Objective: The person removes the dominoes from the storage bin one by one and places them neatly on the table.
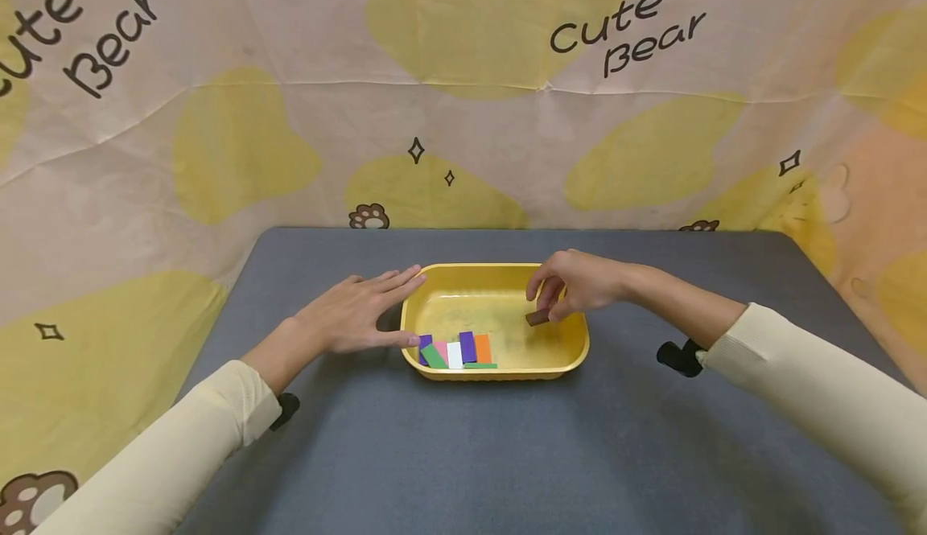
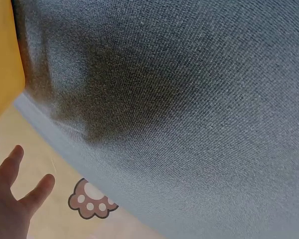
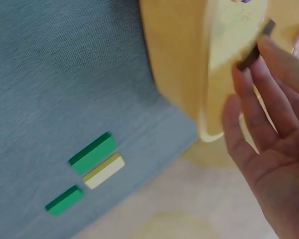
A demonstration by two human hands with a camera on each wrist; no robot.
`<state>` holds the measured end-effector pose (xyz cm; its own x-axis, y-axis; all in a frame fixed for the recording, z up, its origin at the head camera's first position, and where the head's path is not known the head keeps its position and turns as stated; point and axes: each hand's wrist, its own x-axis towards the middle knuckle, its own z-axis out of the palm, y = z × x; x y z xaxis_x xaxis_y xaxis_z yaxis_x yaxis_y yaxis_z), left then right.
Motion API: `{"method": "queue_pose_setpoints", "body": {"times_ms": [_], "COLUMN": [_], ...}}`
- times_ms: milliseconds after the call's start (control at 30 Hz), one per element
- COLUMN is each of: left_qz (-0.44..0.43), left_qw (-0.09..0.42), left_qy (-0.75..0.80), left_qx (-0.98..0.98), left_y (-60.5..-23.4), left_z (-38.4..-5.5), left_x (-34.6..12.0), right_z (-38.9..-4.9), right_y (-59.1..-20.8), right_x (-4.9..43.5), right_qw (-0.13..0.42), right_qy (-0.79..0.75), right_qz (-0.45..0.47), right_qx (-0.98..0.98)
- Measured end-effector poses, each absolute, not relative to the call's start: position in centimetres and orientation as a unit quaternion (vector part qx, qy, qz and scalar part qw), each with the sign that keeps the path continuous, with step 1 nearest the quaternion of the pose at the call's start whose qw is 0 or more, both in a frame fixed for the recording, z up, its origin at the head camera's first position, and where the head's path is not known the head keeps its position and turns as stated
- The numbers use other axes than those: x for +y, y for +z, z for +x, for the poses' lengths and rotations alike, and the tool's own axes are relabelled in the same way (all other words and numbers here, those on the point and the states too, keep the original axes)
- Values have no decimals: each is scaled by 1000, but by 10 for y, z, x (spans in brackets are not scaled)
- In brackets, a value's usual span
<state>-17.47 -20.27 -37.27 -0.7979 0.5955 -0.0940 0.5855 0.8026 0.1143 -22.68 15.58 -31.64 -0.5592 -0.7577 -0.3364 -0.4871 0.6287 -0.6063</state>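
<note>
A yellow plastic tub (image 1: pixel 500 374) sits on the table. My right hand (image 1: pixel 582 279) is over the tub's right side and pinches a small brown block (image 1: pixel 537 318) between thumb and fingers. The right wrist view shows the same dark block (image 3: pixel 256 46) tilted at the fingertips. With fingers spread and straight, my left hand (image 1: pixel 355 310) rests at the tub's left rim. Along the tub's front left lie several small blocks, among them a purple block (image 1: pixel 467 347), an orange block (image 1: pixel 483 348), a white block (image 1: pixel 455 355) and a green block (image 1: pixel 433 356).
On the grey table (image 1: pixel 463 454), outside the tub, the right wrist view shows two green blocks, one the larger green block (image 3: pixel 93 153), and a pale yellow block (image 3: pixel 104 171). They do not show in the head view. A patterned cloth (image 1: pixel 463 117) hangs behind the table.
</note>
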Motion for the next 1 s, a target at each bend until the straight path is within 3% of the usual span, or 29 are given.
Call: {"method": "queue_pose_setpoints", "body": {"times_ms": [267,400,667,1000], "left_qz": [315,316,314,315], "left_qw": [61,60,60,61], "left_qy": [40,41,42,39], "left_qx": [946,946,947,946], "left_y": [-372,-373,-373,-373], "left_z": [-174,-175,-175,-175], "left_x": [-203,-203,-204,-203], "right_z": [-221,-222,-225,-226], "right_y": [-320,-322,-329,-343], "right_x": [177,191,215,243], "right_qw": [98,34,-39,-93], "right_qy": [-269,-280,-285,-277], "right_qz": [-356,-343,-325,-290], "right_qx": [890,896,901,911]}}
